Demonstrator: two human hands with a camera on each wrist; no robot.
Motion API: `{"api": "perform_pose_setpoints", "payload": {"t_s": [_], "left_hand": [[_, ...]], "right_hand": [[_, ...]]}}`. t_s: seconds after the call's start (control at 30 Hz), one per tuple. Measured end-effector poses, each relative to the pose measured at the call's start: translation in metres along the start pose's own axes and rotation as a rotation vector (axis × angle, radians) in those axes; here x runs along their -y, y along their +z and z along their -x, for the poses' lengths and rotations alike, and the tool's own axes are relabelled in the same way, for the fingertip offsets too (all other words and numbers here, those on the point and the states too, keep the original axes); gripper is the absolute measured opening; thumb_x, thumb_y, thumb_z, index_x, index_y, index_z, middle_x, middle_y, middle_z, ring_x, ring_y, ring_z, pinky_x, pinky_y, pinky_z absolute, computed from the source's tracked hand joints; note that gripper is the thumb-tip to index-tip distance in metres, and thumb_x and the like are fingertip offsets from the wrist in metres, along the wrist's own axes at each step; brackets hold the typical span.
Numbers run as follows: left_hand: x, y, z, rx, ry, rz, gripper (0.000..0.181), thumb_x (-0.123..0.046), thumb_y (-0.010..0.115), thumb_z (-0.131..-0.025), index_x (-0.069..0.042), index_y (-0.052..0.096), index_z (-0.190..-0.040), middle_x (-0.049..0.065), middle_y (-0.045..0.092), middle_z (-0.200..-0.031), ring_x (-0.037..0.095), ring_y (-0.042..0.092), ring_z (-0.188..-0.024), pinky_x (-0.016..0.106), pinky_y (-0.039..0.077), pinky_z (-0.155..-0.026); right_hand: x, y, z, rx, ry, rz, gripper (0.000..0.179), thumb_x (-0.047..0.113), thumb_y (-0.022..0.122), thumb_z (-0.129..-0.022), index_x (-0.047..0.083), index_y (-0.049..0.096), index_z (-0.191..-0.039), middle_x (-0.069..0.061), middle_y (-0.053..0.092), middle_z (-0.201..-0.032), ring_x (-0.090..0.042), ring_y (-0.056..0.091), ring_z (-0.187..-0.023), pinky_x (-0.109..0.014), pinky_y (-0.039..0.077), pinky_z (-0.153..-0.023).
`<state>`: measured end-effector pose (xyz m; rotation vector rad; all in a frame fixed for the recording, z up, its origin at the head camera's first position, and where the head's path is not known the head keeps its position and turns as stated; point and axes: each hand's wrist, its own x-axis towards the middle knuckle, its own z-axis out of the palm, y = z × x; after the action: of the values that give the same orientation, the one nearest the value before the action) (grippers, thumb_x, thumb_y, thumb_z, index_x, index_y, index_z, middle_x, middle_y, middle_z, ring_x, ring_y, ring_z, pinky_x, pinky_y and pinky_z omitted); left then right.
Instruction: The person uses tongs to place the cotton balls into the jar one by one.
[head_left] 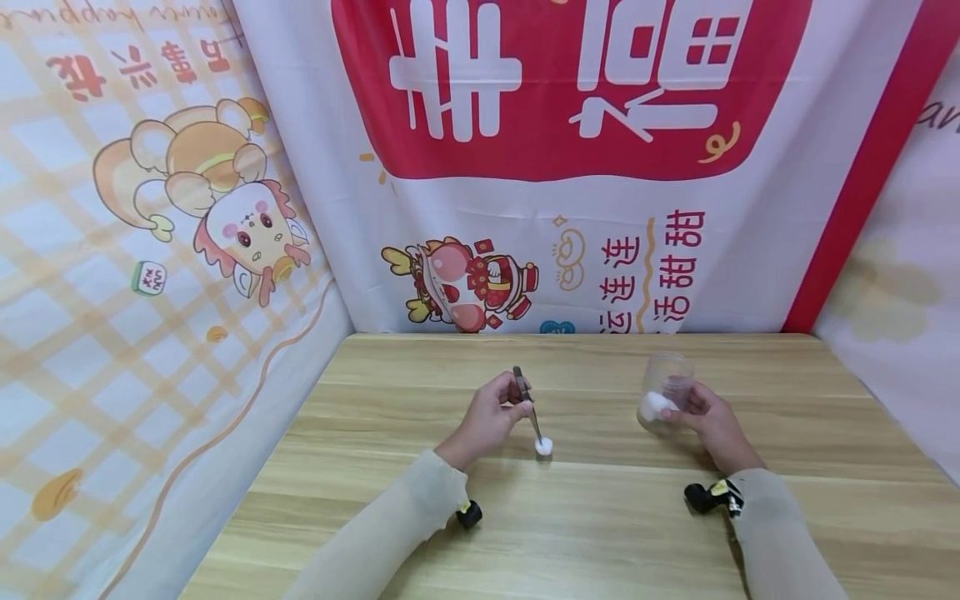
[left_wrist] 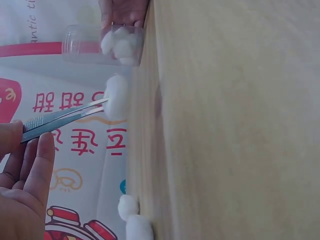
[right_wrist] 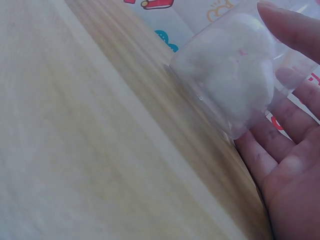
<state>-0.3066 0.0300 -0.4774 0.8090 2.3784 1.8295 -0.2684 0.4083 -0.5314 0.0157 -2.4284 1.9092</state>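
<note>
My left hand [head_left: 491, 419] pinches a pair of metal tweezers [head_left: 527, 401] between thumb and fingers. A white cotton ball [left_wrist: 117, 97] is caught at the tweezers' tips, over the wooden table. My right hand [head_left: 712, 425] grips a clear plastic jar [head_left: 667, 371] from its right side, thumb and fingers around the wall. Several cotton balls [right_wrist: 232, 70] lie clumped together at the jar's bottom. In the left wrist view, two more cotton balls [left_wrist: 139, 227] sit on the table; I cannot make them out in the head view.
Both hands work above a wood-grain table [head_left: 585, 533]. A printed cloth [head_left: 465, 192] hangs behind its far edge, with a checked cloth [head_left: 165, 333] along the left and a pale one on the right. Black wrist cameras [head_left: 469, 514] are strapped at both sleeves.
</note>
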Motion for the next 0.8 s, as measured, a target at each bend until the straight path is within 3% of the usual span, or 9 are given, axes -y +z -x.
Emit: {"api": "perform_pose_setpoints", "payload": {"t_s": [0.07, 0.2, 0.3, 0.8], "left_hand": [[-0.003, -0.001, -0.002, 0.004, 0.006, 0.0, 0.019, -0.003, 0.066, -0.091, -0.015, 0.061, -0.105, 0.004, 0.066, -0.093, 0.018, 0.065, -0.088, 0.03, 0.057, -0.076], [-0.008, -0.002, -0.005, 0.009, 0.02, -0.006, 0.02, -0.003, 0.067, -0.091, -0.016, 0.061, -0.106, 0.004, 0.066, -0.093, 0.018, 0.066, -0.089, 0.03, 0.057, -0.076], [-0.01, -0.003, -0.009, 0.008, 0.031, -0.009, 0.02, -0.004, 0.067, -0.091, -0.016, 0.061, -0.106, 0.003, 0.066, -0.093, 0.018, 0.066, -0.089, 0.03, 0.057, -0.077], [-0.03, -0.004, -0.022, 0.004, 0.079, -0.016, 0.017, -0.004, 0.067, -0.091, -0.008, 0.061, -0.106, 0.008, 0.065, -0.094, 0.019, 0.066, -0.089, 0.029, 0.058, -0.076]], "right_hand": [[0.0, 0.0, 0.0, -0.002, 0.001, -0.005, 0.081, 0.038, 0.077, -0.083, 0.01, 0.037, -0.147, -0.014, 0.039, -0.15, -0.031, 0.036, -0.136, -0.041, 0.035, -0.109], [0.0, 0.001, 0.0, -0.009, -0.005, -0.014, 0.077, 0.037, 0.078, -0.083, 0.011, 0.04, -0.146, -0.013, 0.042, -0.148, -0.028, 0.039, -0.134, -0.022, 0.041, -0.1], [0.0, 0.001, 0.0, -0.01, -0.009, -0.009, 0.076, 0.037, 0.077, -0.083, 0.012, 0.041, -0.145, -0.013, 0.042, -0.147, -0.025, 0.04, -0.132, -0.015, 0.041, -0.093], [-0.001, 0.003, 0.0, -0.02, -0.025, -0.008, 0.07, 0.036, 0.076, -0.084, 0.013, 0.044, -0.142, -0.011, 0.047, -0.143, -0.015, 0.047, -0.125, -0.014, 0.042, -0.091]]}}
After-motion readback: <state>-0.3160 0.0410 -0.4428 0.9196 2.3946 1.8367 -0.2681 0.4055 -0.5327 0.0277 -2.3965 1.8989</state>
